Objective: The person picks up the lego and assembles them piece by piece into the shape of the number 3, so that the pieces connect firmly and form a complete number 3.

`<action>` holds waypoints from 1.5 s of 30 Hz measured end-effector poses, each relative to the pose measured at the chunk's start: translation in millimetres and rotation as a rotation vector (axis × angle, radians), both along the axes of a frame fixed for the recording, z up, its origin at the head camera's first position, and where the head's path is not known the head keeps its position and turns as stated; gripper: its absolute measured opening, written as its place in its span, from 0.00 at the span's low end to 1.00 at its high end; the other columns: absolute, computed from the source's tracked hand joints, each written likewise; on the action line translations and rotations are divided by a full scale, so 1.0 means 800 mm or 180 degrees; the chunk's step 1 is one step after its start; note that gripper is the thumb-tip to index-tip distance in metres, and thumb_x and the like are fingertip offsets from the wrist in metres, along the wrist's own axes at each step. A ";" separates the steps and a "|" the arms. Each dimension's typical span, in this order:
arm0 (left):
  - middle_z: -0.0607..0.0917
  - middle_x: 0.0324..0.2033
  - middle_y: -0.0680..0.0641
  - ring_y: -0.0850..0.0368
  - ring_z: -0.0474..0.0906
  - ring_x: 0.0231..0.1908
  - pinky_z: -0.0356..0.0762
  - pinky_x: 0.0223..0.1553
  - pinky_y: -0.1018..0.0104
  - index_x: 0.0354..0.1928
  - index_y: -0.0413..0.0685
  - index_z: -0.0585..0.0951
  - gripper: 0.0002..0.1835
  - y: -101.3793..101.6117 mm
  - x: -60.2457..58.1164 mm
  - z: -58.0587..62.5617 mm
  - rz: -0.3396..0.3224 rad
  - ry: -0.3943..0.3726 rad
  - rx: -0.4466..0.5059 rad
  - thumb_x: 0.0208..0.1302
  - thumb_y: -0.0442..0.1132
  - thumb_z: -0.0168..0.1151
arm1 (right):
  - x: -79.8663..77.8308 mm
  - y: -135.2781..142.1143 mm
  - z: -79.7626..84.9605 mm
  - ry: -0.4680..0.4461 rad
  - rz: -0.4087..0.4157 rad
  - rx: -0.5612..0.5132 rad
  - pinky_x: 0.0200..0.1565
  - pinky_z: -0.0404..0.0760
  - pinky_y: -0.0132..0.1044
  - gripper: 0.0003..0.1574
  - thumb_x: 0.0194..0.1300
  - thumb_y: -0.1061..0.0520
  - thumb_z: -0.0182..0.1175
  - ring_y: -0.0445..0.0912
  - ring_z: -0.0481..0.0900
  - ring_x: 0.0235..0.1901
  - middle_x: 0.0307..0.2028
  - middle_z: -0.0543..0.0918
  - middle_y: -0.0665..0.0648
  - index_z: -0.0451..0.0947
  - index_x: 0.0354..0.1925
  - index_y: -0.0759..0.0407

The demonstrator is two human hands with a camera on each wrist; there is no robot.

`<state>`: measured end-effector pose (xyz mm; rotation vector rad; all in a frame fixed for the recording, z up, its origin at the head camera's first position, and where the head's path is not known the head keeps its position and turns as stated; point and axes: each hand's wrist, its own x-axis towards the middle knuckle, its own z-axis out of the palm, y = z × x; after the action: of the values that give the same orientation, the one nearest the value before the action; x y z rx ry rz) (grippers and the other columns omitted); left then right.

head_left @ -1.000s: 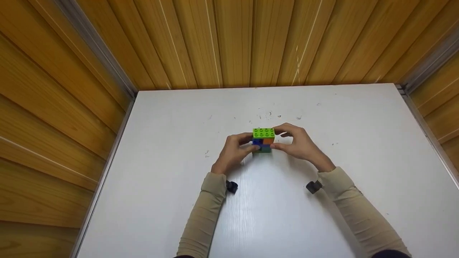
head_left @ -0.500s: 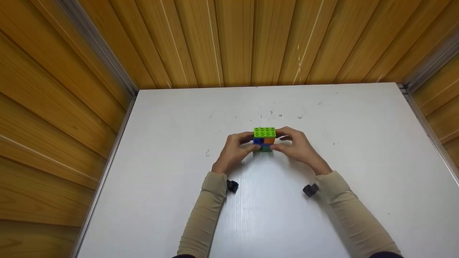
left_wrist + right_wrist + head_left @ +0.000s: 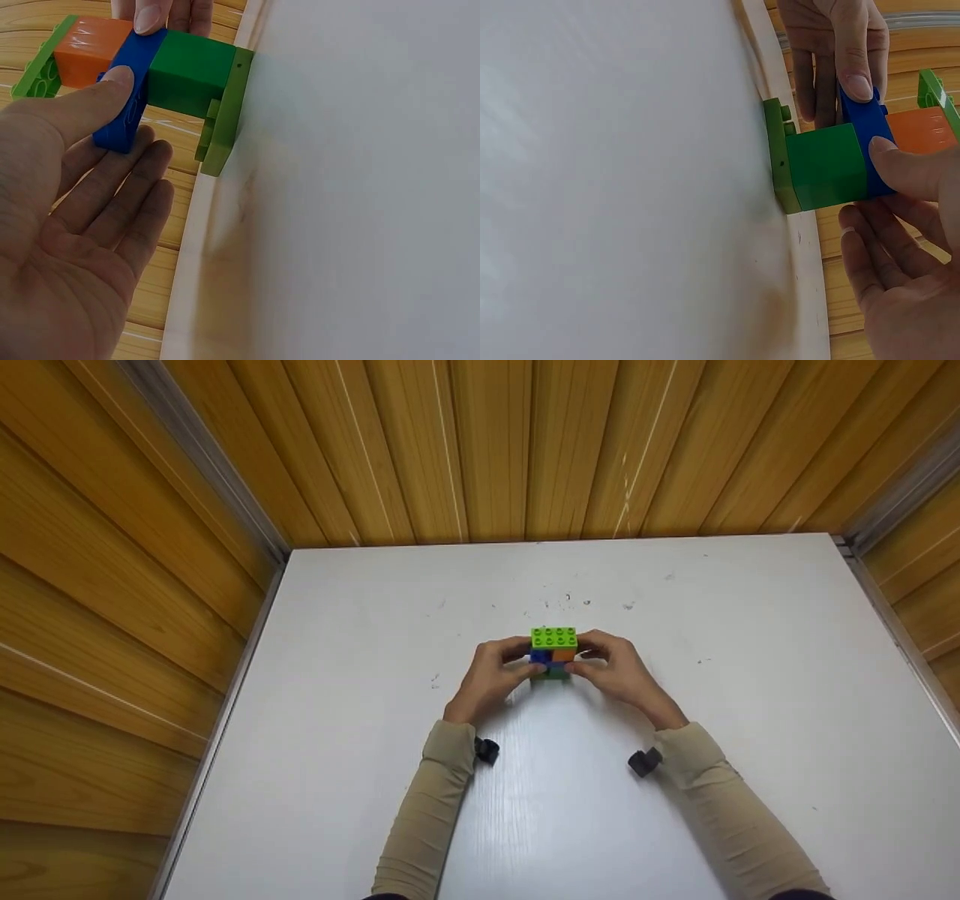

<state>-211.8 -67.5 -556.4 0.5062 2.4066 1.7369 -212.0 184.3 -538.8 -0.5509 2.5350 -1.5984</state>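
Observation:
Both hands hold a stack of toy building bricks standing on the white table. At its top is a lime green brick (image 3: 553,637) with studs upward. Under that come an orange brick (image 3: 91,51), a blue brick (image 3: 870,142), a dark green brick (image 3: 191,71) and a lighter green base brick (image 3: 229,120), which meets the tabletop. My left hand (image 3: 486,675) grips the stack from the left, thumb pressed on the blue brick's near face. From the right, my right hand (image 3: 619,666) does the same, its thumb also on blue. The fingers reach behind the stack.
The white table (image 3: 360,630) has small dark scuffs beyond the stack. Wood-look panels (image 3: 487,450) wall it in at the back and both sides. A small black wrist camera (image 3: 487,751) sits at the left cuff, another black camera (image 3: 644,763) at the right cuff.
My right wrist and forearm have swung a little left and its fingers have drawn in closer behind the stack. The left hand and the bricks have hardly moved.

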 end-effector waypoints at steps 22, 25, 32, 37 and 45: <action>0.88 0.61 0.53 0.60 0.85 0.61 0.79 0.68 0.65 0.67 0.53 0.84 0.23 0.000 0.004 0.006 0.0079 0.0176 0.0036 0.72 0.43 0.72 | -0.002 0.012 0.017 -0.0167 -0.0037 -0.0045 0.67 0.81 0.55 0.26 0.73 0.56 0.71 0.55 0.84 0.58 0.58 0.86 0.64 0.81 0.65 0.64; 0.88 0.60 0.53 0.59 0.85 0.61 0.79 0.69 0.62 0.66 0.53 0.84 0.22 0.000 0.004 0.007 0.0083 0.0185 0.0070 0.73 0.43 0.71 | -0.002 0.014 0.019 -0.0179 -0.0046 -0.0006 0.67 0.81 0.52 0.27 0.73 0.54 0.71 0.55 0.84 0.59 0.59 0.86 0.63 0.81 0.65 0.64; 0.87 0.62 0.55 0.60 0.85 0.61 0.78 0.69 0.62 0.69 0.52 0.83 0.23 0.002 0.006 0.008 0.0077 0.0211 0.0174 0.74 0.44 0.70 | -0.002 0.015 0.020 -0.0239 -0.0101 0.0151 0.66 0.83 0.45 0.30 0.75 0.47 0.69 0.55 0.85 0.59 0.60 0.86 0.63 0.80 0.67 0.62; 0.87 0.62 0.54 0.61 0.85 0.61 0.79 0.69 0.63 0.69 0.50 0.83 0.24 0.001 0.006 0.007 0.0107 0.0236 0.0207 0.74 0.43 0.70 | -0.002 0.014 0.019 -0.0314 -0.0129 0.0187 0.71 0.78 0.53 0.32 0.76 0.45 0.67 0.57 0.83 0.63 0.64 0.84 0.64 0.79 0.69 0.63; 0.88 0.62 0.54 0.61 0.85 0.61 0.79 0.69 0.62 0.68 0.53 0.84 0.23 0.001 0.005 0.005 0.0162 0.0237 0.0139 0.74 0.45 0.70 | -0.004 0.011 0.015 -0.0394 -0.0198 0.0151 0.71 0.78 0.54 0.32 0.77 0.47 0.67 0.58 0.83 0.64 0.65 0.83 0.65 0.79 0.70 0.64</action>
<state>-208.1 -66.4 -552.2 0.5288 2.4571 1.8265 -215.1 193.1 -526.8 -0.3598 2.5142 -1.5361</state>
